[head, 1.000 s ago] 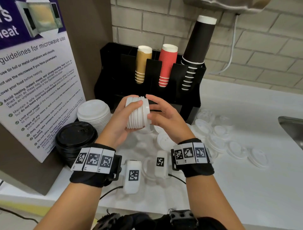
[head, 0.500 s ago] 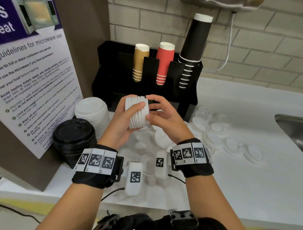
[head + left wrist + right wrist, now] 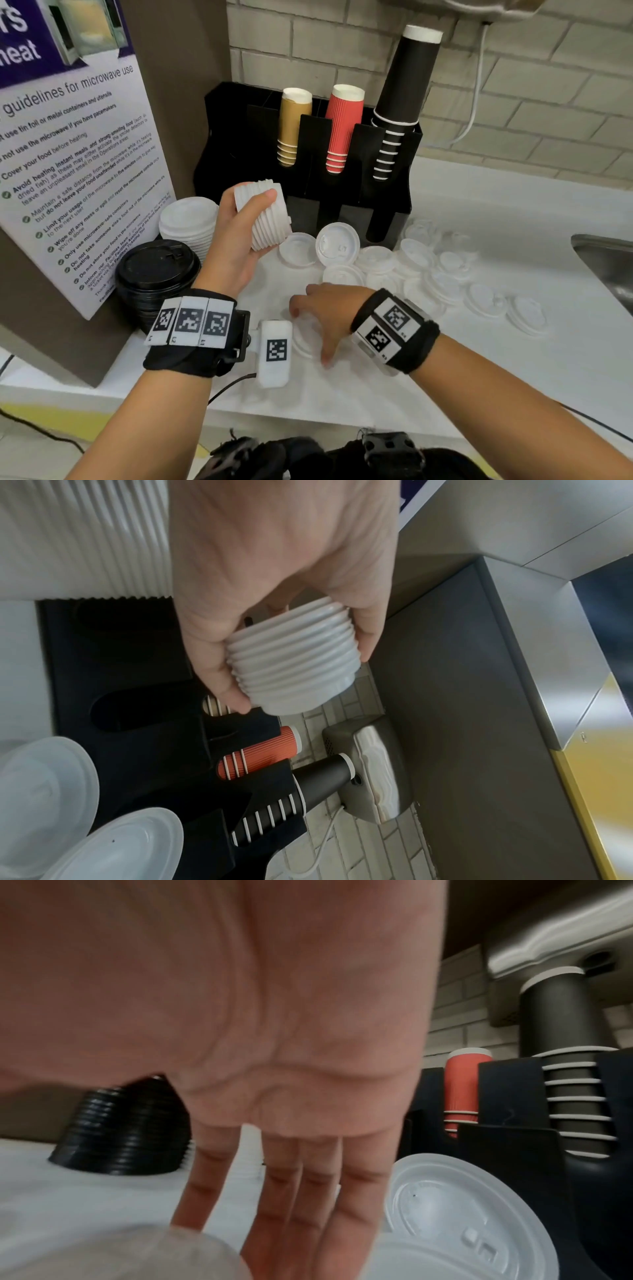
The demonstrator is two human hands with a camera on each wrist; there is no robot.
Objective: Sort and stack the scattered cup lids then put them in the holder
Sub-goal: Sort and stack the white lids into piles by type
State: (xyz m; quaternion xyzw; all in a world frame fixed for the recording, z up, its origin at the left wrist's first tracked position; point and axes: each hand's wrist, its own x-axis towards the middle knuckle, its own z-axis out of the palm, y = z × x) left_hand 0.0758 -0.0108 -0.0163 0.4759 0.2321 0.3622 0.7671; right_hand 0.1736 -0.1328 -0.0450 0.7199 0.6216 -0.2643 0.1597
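White lid stack [image 3: 263,216] in left hand [image 3: 236,246]

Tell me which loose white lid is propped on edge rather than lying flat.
The white lid leaning against the black holder, below the red cups; the others lie flat.

A clear lid [image 3: 303,334] is blurring beneath the right hand [image 3: 329,313], its fingertips hiding behind the lid in the right wrist view; the sink [image 3: 606,263] is running off-frame.
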